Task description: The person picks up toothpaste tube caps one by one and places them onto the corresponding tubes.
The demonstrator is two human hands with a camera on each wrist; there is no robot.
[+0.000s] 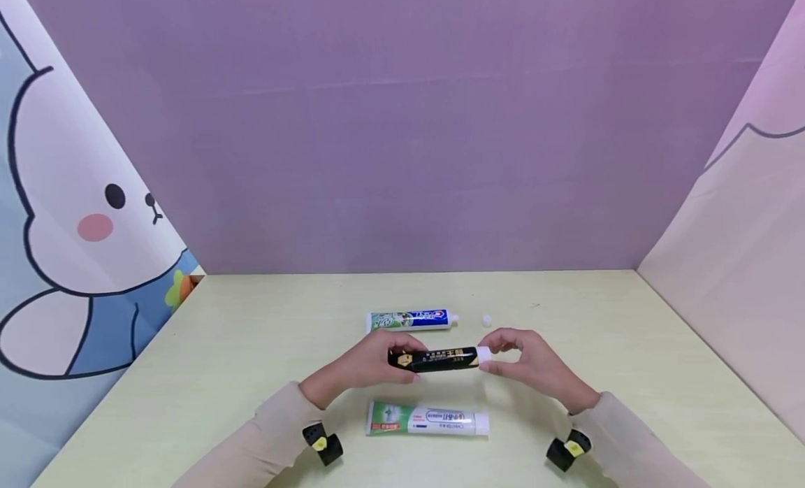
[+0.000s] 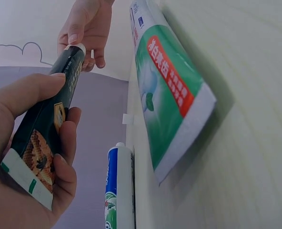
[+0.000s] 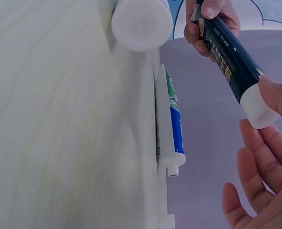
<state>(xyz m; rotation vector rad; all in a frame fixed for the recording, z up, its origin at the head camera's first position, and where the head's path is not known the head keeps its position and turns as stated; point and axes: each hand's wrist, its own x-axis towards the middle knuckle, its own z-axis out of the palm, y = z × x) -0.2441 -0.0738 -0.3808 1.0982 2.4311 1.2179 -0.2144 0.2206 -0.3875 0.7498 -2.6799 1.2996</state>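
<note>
A black toothpaste tube (image 1: 434, 360) with gold print and a white cap (image 1: 483, 354) is held above the table, lying nearly level. My left hand (image 1: 381, 359) grips the tube's body near its flat end, the thumb along one side and fingers curled round the other, as the left wrist view shows. At the other end my right hand (image 1: 527, 361) pinches the white cap between thumb and fingertips. In the right wrist view the cap (image 3: 258, 108) sits on the tube (image 3: 229, 55), with the remaining fingers loosely bent below it.
Nearer me, a green and white toothpaste tube (image 1: 428, 419) lies with its white cap on. Farther back lies a blue and green toothpaste tube (image 1: 411, 320), its nozzle bare. A small white cap (image 1: 487, 321) stands beside that nozzle. A purple panel (image 1: 415, 138) rises behind the table (image 1: 277, 299).
</note>
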